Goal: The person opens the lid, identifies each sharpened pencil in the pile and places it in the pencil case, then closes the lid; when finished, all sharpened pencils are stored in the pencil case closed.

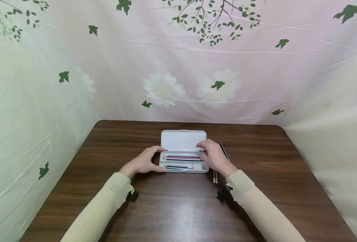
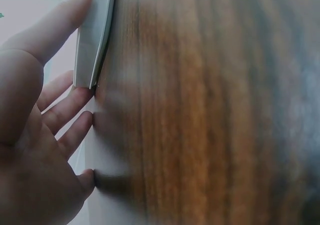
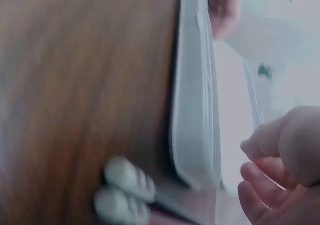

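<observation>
An open white pencil case [image 1: 200, 169] lies on the table with its lid [image 1: 181, 140] folded back. Several pencils [image 1: 181, 158] fill its rear compartment, and greenish pencils [image 1: 178, 167] lie in the front one. My left hand [image 1: 143, 162] holds the left end, thumb at the front corner and fingers towards the back. Over the right end hovers my right hand [image 1: 216, 157], its fingers loosely bent and no object visible in them. Two pencils with white eraser ends [image 3: 125, 190] lie beside the case, partly hidden under the right hand in the head view.
The brown wooden table [image 1: 178, 208] ends at a patterned cloth backdrop [image 1: 184, 67] at the back and sides. A dark wrist device [image 1: 133, 195] is on the left wrist, and another dark wrist device [image 1: 224, 192] on the right.
</observation>
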`<state>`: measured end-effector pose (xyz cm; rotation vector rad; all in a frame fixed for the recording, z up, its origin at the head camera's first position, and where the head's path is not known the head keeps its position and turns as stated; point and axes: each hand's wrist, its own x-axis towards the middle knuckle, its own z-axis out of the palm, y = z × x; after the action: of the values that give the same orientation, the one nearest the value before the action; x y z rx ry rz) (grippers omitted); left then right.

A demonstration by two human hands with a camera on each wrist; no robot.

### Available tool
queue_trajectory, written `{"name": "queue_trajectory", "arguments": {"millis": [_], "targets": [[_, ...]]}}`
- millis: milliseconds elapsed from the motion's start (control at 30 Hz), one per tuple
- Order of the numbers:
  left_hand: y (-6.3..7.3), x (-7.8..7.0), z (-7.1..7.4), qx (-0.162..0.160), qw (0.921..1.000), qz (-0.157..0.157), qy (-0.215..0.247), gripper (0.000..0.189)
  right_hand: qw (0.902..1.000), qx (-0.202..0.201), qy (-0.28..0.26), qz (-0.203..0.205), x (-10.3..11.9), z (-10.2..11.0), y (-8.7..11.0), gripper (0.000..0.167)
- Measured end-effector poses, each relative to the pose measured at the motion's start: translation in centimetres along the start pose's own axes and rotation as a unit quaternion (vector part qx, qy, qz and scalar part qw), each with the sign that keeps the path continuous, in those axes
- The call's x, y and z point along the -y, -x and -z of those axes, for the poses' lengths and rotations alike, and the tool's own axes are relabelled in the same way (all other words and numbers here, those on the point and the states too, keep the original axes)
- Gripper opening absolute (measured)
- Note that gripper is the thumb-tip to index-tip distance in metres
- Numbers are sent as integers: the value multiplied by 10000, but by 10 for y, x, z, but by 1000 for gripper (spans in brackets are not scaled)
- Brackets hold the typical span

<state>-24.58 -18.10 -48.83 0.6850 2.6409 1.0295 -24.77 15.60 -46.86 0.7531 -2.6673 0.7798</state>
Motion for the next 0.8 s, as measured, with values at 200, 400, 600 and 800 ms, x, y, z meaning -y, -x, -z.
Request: {"name": "queue_trajectory", "arguments": {"millis": [200,400,600,800], "targets": [[2,-2,1,11,10000,45,-1,85,9952,-138,-252,-933,-20,8,-4,47],[3,-5,0,-12,9999,81,125,92,9906,314,-437,-1258,-24,7,-6,60],[4,-6,0,-83,9991,278,314,116,9918,194,-456,-1181,-25,5,-6,62],[4,-4,1,-104,9988,396,274,130,9907,21,-690,-1169,-24,4,-6,71]]}}
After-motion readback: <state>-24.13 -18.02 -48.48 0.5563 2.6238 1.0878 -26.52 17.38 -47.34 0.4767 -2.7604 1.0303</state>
